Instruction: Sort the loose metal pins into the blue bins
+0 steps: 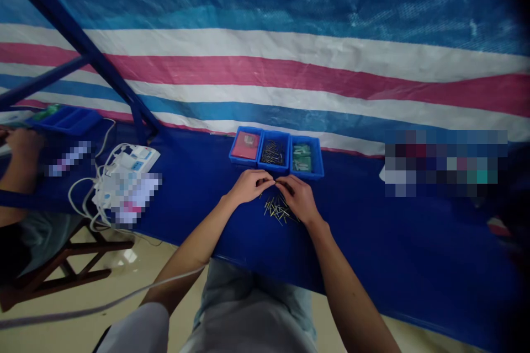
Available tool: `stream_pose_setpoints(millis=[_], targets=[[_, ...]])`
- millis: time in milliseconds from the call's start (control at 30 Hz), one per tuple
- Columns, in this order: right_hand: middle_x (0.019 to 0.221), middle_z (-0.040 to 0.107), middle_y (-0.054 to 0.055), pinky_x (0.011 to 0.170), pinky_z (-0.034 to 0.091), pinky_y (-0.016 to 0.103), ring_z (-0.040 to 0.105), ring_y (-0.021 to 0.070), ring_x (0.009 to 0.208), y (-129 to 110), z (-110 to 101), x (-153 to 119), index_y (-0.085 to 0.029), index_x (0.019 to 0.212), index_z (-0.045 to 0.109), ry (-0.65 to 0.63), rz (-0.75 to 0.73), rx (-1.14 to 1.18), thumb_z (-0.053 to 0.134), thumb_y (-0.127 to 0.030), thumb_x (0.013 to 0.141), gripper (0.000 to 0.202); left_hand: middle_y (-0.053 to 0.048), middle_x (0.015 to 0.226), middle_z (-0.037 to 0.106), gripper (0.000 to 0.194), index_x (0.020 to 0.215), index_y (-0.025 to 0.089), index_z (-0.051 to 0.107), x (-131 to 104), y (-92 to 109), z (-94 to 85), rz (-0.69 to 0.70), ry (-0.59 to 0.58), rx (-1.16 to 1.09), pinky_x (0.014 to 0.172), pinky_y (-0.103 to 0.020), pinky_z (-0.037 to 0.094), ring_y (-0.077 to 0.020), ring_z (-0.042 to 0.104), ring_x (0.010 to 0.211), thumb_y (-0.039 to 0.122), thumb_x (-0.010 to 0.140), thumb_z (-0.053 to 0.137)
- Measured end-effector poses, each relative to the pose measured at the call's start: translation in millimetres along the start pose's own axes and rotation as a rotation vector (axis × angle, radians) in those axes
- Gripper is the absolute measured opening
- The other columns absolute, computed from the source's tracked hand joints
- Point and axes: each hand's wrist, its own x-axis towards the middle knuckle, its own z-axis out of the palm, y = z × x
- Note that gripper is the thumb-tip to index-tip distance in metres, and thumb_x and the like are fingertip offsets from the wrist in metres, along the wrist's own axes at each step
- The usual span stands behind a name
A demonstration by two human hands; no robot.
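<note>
"Closest to the camera is the grey shirt (pixel 244 336). What's furthest left?"

"Someone else's hand (pixel 25 142), then white power strips (pixel 143 160), both well apart from the work. Next, the left box (pixel 242 162), with something red (pixel 245 150) inside."

"And the left hand (pixel 249 186)?"

"Thumb and fingertips pinched together on a small piece (pixel 275 181), too small to identify. Beyond it, the middle box (pixel 273 167) holds dark thin pins (pixel 272 153)."

"Those loose pins (pixel 278 209)?"

"Piled on the blue table (pixel 248 242), just nearer than the fingertips. The right hand (pixel 301 198) also pinches the piece; beyond, the right box (pixel 307 175) holds green packets (pixel 302 162)."

"Which step?"

"Fine two-handed handling of one piece, I'd judge. The next move calls for a light, steady pinch."
</note>
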Motion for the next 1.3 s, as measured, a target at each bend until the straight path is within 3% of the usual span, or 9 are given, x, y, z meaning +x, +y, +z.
stream_pose_setpoints(millis=[300, 667, 1033, 1300], targets=[[0.094, 0.068, 0.005, 0.076, 0.050, 0.030, 0.065, 0.0196, 0.083, 0.7, -1.7, 0.0, -0.023, 0.103, 0.071, 0.011, 0.007, 0.054, 0.054, -0.029, 0.099, 0.019, 0.000, 0.070, 0.065, 0.024, 0.090, 0.016, 0.071, -0.1, 0.1, -0.9, -0.004, 0.005, 0.007, 0.060, -0.023, 0.040, -0.0111, 0.056, 0.058, 0.036, 0.096, 0.058], [0.093, 0.069, 0.007, 0.070, 0.050, 0.032, 0.064, 0.0201, 0.075, 2.7, 0.7, -0.9, -0.021, 0.112, 0.068, 0.011, 0.035, -0.002, 0.053, -0.037, 0.099, 0.025, -0.002, 0.072, 0.070, 0.024, 0.095, 0.017, 0.073, -0.5, -2.6, 0.0, -0.022, 0.010, -0.023, 0.064, -0.023, 0.044, -0.0130, 0.061, 0.062, 0.037, 0.095, 0.059], [0.091, 0.068, 0.005, 0.071, 0.049, 0.030, 0.063, 0.0188, 0.076, -1.5, -3.1, -0.1, -0.022, 0.104, 0.070, 0.009, 0.022, 0.008, 0.051, -0.034, 0.100, 0.023, -0.001, 0.074, 0.070, 0.021, 0.099, 0.018, 0.072, -1.0, -3.1, 0.0, -0.010, 0.013, -0.027, 0.065, -0.023, 0.044, -0.0124, 0.061, 0.063, 0.033, 0.095, 0.059], [0.088, 0.067, 0.005, 0.067, 0.050, 0.030, 0.061, 0.0175, 0.069, -0.3, 0.0, -1.2, -0.022, 0.110, 0.068, -0.011, -0.003, -0.026, 0.053, -0.038, 0.099, 0.025, -0.001, 0.072, 0.069, 0.023, 0.097, 0.018, 0.074, -0.3, -1.1, -1.5, -0.001, -0.006, -0.032, 0.062, -0.022, 0.043, -0.0120, 0.059, 0.061, 0.035, 0.095, 0.059]])
